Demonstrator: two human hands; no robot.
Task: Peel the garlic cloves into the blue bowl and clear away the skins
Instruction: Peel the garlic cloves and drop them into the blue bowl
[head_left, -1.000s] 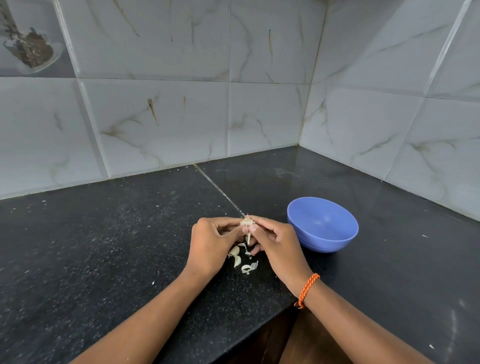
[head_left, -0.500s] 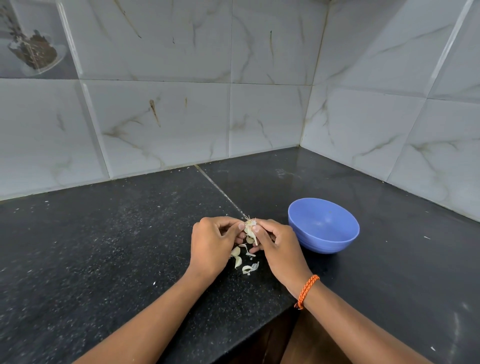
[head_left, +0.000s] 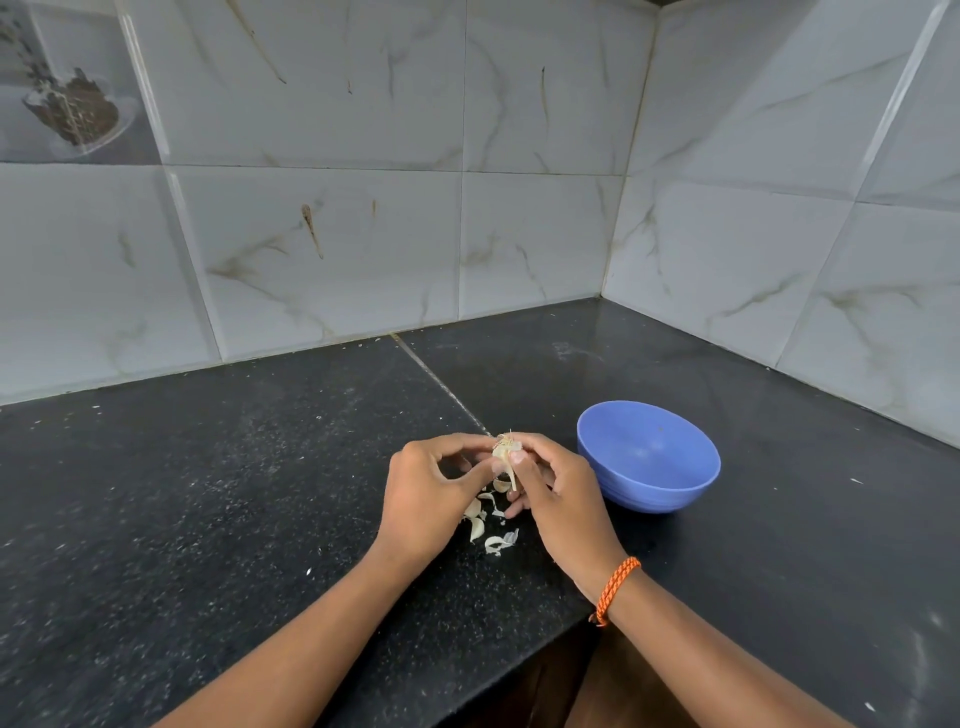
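Now, step in hand: peeling, by my reading; a small pale garlic piece with a dry, fibrous root tuft (head_left: 506, 451) is held above the counter between both hands, with a strip of skin hanging down from it.
Left hand: the left hand (head_left: 431, 493) has its fingers curled, thumb and forefinger tips pinching the left side of the garlic piece.
Right hand: the right hand (head_left: 558, 493) pinches the same piece from the right, thumb pressed on its front face; a braided orange thread band (head_left: 615, 590) sits on that wrist.
Garlic's place: in the air between the fingertips, left of the bowl and apart from it, directly over the litter below.
Blue bowl: the round blue plastic bowl (head_left: 649, 457) stands on the black speckled stone countertop (head_left: 208, 493) just beside the right hand; what shows of its inside holds no clove.
Skins and bits: a loose scatter of white papery skins and curved pale bits (head_left: 485, 525) lies on the counter under the hands; which are cloves and which are husk I cannot tell.
Progress: early, judging by the bare bowl and the small litter.
Next move calls for: pulling the hanging strip free, baring the clove, then a short carry rightward over the bowl's rim.
Risk: thin skin may tear short or cling to the fingers.
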